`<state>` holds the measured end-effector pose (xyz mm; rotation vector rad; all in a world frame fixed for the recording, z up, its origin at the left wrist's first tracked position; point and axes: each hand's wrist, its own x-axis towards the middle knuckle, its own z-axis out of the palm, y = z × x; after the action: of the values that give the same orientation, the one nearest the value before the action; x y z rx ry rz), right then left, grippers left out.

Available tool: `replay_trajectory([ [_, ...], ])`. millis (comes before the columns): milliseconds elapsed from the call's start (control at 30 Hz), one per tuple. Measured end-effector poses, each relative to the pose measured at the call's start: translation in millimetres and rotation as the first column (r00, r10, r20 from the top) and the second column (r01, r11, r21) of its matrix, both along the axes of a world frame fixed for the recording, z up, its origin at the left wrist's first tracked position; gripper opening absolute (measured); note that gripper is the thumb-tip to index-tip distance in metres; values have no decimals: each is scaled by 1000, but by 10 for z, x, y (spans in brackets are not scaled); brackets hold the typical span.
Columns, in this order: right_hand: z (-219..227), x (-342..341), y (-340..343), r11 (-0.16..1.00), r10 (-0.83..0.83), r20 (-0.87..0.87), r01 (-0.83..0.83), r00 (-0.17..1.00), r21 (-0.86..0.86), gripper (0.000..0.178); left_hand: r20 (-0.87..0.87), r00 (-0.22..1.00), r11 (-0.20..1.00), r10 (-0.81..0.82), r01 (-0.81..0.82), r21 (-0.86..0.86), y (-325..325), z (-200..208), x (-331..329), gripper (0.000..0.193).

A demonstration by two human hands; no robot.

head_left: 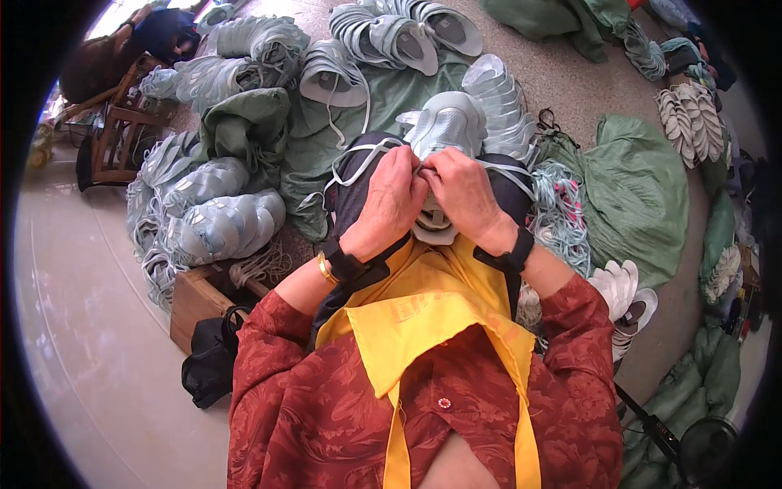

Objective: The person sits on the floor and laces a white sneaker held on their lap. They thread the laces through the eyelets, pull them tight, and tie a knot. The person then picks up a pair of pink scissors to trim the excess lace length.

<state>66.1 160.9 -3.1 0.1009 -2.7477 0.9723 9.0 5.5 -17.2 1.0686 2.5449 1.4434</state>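
A pale grey-blue shoe upper stands between my knees, its toe end pointing away from me. My left hand and my right hand meet over its lacing area, fingers pinched together. Both are closed on a white shoelace. One loose length loops out over my left knee, and another crosses my right knee. The fingertips cover the eyelets, so exactly where the lace passes is hidden. Below my hands the open collar of the upper shows above my yellow apron.
Stacks of nested shoe uppers lie at the left, with more uppers at the far side. A bundle of laces lies right of my knee beside a green cloth sack. A wooden box stands near my left elbow.
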Motion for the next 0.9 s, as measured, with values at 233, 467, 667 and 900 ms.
replay_trajectory([
  [233, 3, -32, 11, 993, -34, -1, 34, 999, 113, 10, 51, 999, 1000, 9, -9, 5, 2, 71, -7, 15],
  [467, 1106, 232, 482, 665, 159, 415, 213, 896, -715, 13, 116, 993, 999, -24, 20, 36, -9, 207, 31, 15],
  [667, 1056, 234, 478, 598, 217, 367, 174, 904, -782, 16, 293, 918, 916, -268, 149, 372, 242, 359, 261, 19],
  [900, 692, 191, 542, 358, 91, 221, 175, 971, -917, 15, 440, 848, 942, -296, 183, 281, 174, 246, 89, 12],
])
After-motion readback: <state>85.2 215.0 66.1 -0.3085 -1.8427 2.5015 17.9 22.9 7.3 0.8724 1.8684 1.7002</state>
